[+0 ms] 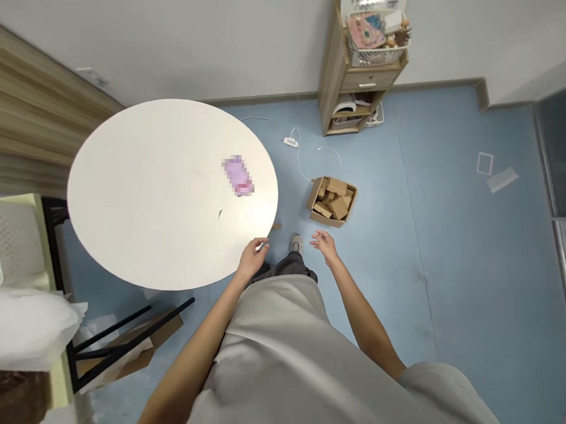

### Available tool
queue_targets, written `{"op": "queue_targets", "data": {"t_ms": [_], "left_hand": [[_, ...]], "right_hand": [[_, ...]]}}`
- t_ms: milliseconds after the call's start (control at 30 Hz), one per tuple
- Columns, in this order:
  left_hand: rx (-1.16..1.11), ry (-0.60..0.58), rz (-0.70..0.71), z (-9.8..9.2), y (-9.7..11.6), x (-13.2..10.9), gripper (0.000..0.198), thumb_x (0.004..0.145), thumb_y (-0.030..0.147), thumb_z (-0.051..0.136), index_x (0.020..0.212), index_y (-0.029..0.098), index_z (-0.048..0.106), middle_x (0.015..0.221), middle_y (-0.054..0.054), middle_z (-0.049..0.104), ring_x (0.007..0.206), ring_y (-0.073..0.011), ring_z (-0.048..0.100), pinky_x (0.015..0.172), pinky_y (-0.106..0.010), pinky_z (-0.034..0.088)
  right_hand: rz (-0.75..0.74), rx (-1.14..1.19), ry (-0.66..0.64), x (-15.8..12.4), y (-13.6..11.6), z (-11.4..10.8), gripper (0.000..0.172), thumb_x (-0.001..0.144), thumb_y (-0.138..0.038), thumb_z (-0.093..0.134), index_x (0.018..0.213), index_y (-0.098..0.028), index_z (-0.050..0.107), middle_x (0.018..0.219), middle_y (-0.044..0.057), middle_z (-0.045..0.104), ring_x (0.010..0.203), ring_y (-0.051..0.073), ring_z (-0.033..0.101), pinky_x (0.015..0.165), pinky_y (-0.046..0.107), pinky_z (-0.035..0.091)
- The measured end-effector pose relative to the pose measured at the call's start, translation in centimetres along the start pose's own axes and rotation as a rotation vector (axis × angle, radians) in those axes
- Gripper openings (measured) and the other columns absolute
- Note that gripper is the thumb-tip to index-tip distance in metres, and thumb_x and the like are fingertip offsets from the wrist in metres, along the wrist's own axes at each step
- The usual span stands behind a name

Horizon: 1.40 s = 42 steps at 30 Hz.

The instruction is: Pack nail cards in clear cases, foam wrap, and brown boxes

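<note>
My left hand point(253, 258) hangs at the near right edge of the round white table point(162, 194), fingers apart and holding nothing. To the right of my body, my right hand point(325, 244) is in the air with spread, bare fingers. Just beyond it on the floor stands an open cardboard box point(330, 221) filled with several small brown cartons point(339, 208). On the table lies a purple-pink flat item point(238, 174), blurred into blocks, so its kind cannot be made out. A tiny dark object point(220, 214) is near it.
A wooden cabinet point(333, 83) with a filled white basket point(377, 57) stands against the wall. A power strip point(290, 142) and white cable lie on the blue floor. At left is a black-framed rack point(131, 343) with a white bag point(24, 329). A white frame point(484, 163) lies far right.
</note>
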<state>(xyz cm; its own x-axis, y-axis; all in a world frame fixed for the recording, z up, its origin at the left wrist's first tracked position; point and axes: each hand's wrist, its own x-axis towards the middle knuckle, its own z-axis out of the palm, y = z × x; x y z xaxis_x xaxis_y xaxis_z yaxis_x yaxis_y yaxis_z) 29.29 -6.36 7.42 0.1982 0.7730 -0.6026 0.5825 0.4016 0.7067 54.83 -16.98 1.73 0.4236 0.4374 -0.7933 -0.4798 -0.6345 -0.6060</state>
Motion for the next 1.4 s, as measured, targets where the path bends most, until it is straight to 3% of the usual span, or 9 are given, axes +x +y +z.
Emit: {"op": "queue_targets", "data": {"t_ms": [233,433,600,833,933,1067,1200,1400], "left_hand": [[-0.234,0.192,-0.012,-4.6,-1.8,-3.3,0.024,0.088,0.04,0.067,0.102,0.023,0.075,0.129,-0.014,0.081,0.135,-0.0336,0.071,0.118,-0.054,0.056],[-0.408,0.293,0.033,-10.2,-4.0,-4.5,0.015,0.089,0.038,0.07,0.094,0.024,0.069,0.134,-0.015,0.08,0.136,-0.0328,0.072,0.12,-0.055,0.055],[-0.512,0.323,0.07,-16.9,-8.5,-5.9,0.017,0.088,0.039,0.071,0.096,0.023,0.07,0.131,-0.015,0.081,0.132,-0.0319,0.073,0.12,-0.054,0.055],[-0.6,0.388,0.075,-27.2,-15.5,-8.3,0.027,0.086,0.048,0.074,0.096,0.023,0.071,0.13,-0.017,0.081,0.132,-0.0338,0.073,0.121,-0.055,0.053],[-0.623,0.365,0.048,-30.2,-17.3,-9.2,0.029,0.086,0.05,0.075,0.096,0.023,0.07,0.131,-0.017,0.081,0.134,-0.0344,0.072,0.122,-0.054,0.052],[-0.615,0.325,0.039,-32.7,-18.5,-10.0,0.03,0.088,0.052,0.074,0.096,0.024,0.069,0.135,-0.016,0.08,0.136,-0.0342,0.071,0.122,-0.053,0.052],[-0.598,0.348,0.037,-34.2,-19.0,-10.0,0.027,0.09,0.05,0.074,0.095,0.024,0.068,0.136,-0.016,0.08,0.137,-0.0338,0.071,0.12,-0.052,0.054],[-0.575,0.471,-0.003,-36.6,-19.5,-10.1,0.026,0.09,0.047,0.076,0.098,0.023,0.069,0.134,-0.016,0.08,0.135,-0.0334,0.072,0.119,-0.052,0.056]], "right_hand": [[-0.152,-0.211,-0.303,-2.1,-2.6,7.6,0.041,0.086,-0.058,0.083,0.106,-0.024,0.073,0.114,0.009,0.083,0.092,0.022,0.08,0.094,0.041,0.062],[-0.261,-0.34,-0.507,-7.5,-3.1,16.3,0.047,0.089,-0.062,0.081,0.116,-0.024,0.076,0.124,0.013,0.083,0.105,0.027,0.081,0.1,0.044,0.061],[-0.31,-0.39,-0.548,-13.0,-0.7,24.2,0.051,0.088,-0.066,0.08,0.118,-0.025,0.077,0.127,0.013,0.083,0.108,0.027,0.081,0.101,0.044,0.06],[-0.283,-0.354,-0.489,-19.5,4.5,34.0,0.054,0.085,-0.069,0.081,0.117,-0.025,0.077,0.126,0.013,0.083,0.108,0.028,0.081,0.102,0.045,0.06],[-0.274,-0.349,-0.484,-21.6,5.9,36.2,0.054,0.085,-0.068,0.082,0.116,-0.024,0.077,0.127,0.013,0.083,0.109,0.028,0.081,0.102,0.045,0.06],[-0.267,-0.367,-0.464,-22.8,6.2,37.6,0.054,0.084,-0.069,0.083,0.114,-0.024,0.078,0.126,0.013,0.084,0.108,0.027,0.081,0.102,0.044,0.06],[-0.281,-0.368,-0.449,-22.2,5.3,39.0,0.054,0.085,-0.068,0.083,0.116,-0.024,0.078,0.125,0.013,0.084,0.108,0.027,0.081,0.103,0.044,0.06],[-0.258,-0.388,-0.553,-20.9,4.3,42.7,0.05,0.09,-0.064,0.079,0.119,-0.023,0.078,0.13,0.014,0.082,0.113,0.028,0.081,0.106,0.045,0.06]]}}
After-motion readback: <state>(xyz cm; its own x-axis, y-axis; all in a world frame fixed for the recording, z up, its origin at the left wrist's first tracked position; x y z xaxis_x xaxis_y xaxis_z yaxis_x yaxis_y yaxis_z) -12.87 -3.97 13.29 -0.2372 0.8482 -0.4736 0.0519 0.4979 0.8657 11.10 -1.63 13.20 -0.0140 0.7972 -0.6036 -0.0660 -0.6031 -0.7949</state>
